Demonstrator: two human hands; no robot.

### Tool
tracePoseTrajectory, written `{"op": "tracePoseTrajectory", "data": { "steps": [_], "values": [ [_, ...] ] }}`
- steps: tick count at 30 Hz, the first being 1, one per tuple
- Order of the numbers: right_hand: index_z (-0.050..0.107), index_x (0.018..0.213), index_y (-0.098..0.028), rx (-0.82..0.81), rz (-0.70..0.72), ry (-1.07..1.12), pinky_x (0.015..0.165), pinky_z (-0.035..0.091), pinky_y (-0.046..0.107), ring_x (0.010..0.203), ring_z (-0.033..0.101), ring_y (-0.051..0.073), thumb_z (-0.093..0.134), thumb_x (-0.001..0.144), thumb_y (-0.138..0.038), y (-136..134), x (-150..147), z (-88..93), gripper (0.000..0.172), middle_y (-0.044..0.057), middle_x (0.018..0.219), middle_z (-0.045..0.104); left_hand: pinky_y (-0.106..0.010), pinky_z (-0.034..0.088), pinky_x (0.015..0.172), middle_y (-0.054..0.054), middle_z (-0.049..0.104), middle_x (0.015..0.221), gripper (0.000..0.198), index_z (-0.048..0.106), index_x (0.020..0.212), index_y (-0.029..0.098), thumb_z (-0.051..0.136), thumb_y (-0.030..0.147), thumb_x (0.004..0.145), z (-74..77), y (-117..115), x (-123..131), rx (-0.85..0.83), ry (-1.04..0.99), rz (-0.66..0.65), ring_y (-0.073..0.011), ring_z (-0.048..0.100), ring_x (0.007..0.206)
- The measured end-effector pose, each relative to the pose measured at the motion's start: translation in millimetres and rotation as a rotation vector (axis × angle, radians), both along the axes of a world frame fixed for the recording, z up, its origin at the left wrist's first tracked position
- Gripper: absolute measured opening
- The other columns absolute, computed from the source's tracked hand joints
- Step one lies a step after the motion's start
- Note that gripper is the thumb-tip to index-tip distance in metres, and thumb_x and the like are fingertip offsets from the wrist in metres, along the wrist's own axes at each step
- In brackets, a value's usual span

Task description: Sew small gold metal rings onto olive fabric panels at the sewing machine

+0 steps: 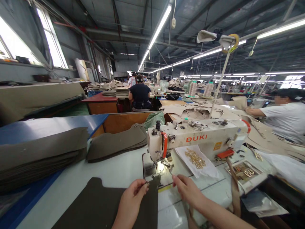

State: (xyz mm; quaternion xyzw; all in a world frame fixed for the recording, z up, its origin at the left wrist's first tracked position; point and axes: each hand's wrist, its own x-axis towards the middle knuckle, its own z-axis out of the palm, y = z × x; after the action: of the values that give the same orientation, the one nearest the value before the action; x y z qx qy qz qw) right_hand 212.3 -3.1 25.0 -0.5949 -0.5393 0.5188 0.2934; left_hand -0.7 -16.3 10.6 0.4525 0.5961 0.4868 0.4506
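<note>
Both hands are at the needle end of the sewing machine, which stands on the pale tabletop. The left hand has its fingertips pinched shut on the top edge of a dark fabric panel, which lies flat on the tabletop with its upper right corner pushed up towards the presser foot. The right hand is pinched too, thumb against forefinger, seemingly on a thread or a small piece just right of the foot; what it grips is too fine to make out. By the look of it, this is the positioning step: the panel's corner is being lined up under the needle, and stitching does not seem to be under way. The next move would call for the edge to sit square beneath the foot, with both sets of fingers kept clear of the needle. A heap of small brass rings lies on a white sheet just behind the right hand, and a tray of buckles sits further right. Stacks of dark panels lie at the left. A person in white works at the right, another sits well ahead.
</note>
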Motion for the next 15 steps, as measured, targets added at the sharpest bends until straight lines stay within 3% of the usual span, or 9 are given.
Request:
{"op": "tracePoseTrajectory", "data": {
  "steps": [2, 5, 12, 15],
  "values": [
    [0.053, 0.071, -0.016, 0.276, 0.109, -0.427, 0.056, 0.029, 0.024, 0.060, 0.050, 0.014, 0.053, 0.086, -0.032, 3.1, 18.2, 0.7, 0.021, 0.000, 0.062, 0.054, -0.034, 0.054, 0.068, -0.004, 0.071, 0.066, 0.039, 0.063, 0.064, 0.018, 0.074, 0.052, 0.049, 0.6, -0.3, -0.7, -0.053, -0.106, -0.015, -0.0223, 0.067, 0.067],
    [0.057, 0.087, -0.016, 0.389, 0.238, -0.796, 0.062, 0.033, 0.026, 0.076, 0.060, 0.020, 0.052, 0.084, -0.020, 3.9, 33.2, 3.3, 0.007, 0.008, 0.084, 0.066, -0.033, 0.055, 0.067, -0.005, 0.072, 0.069, 0.041, 0.063, 0.066, 0.018, 0.078, 0.050, 0.046, -0.3, -1.4, -0.6, -0.122, -0.204, -0.025, -0.0210, 0.067, 0.065],
    [0.057, 0.092, -0.014, 0.517, 0.295, -0.933, 0.073, 0.041, 0.029, 0.088, 0.060, 0.023, 0.048, 0.086, -0.013, 0.8, 32.7, 0.8, 0.012, 0.010, 0.094, 0.063, -0.030, 0.054, 0.062, -0.004, 0.070, 0.067, 0.038, 0.061, 0.069, 0.019, 0.070, 0.052, 0.052, 6.5, -4.9, -6.3, -0.139, -0.021, -0.084, -0.0202, 0.066, 0.063],
    [0.058, 0.095, -0.014, 0.587, 0.278, -0.942, 0.080, 0.042, 0.032, 0.094, 0.056, 0.025, 0.052, 0.083, -0.011, 0.3, 28.8, 4.0, 0.014, 0.010, 0.097, 0.060, -0.032, 0.053, 0.066, -0.002, 0.070, 0.066, 0.027, 0.063, 0.067, 0.022, 0.063, 0.047, 0.058, 16.4, 0.1, -25.2, -0.045, 0.242, -0.058, -0.0221, 0.066, 0.066]
  ]
}}
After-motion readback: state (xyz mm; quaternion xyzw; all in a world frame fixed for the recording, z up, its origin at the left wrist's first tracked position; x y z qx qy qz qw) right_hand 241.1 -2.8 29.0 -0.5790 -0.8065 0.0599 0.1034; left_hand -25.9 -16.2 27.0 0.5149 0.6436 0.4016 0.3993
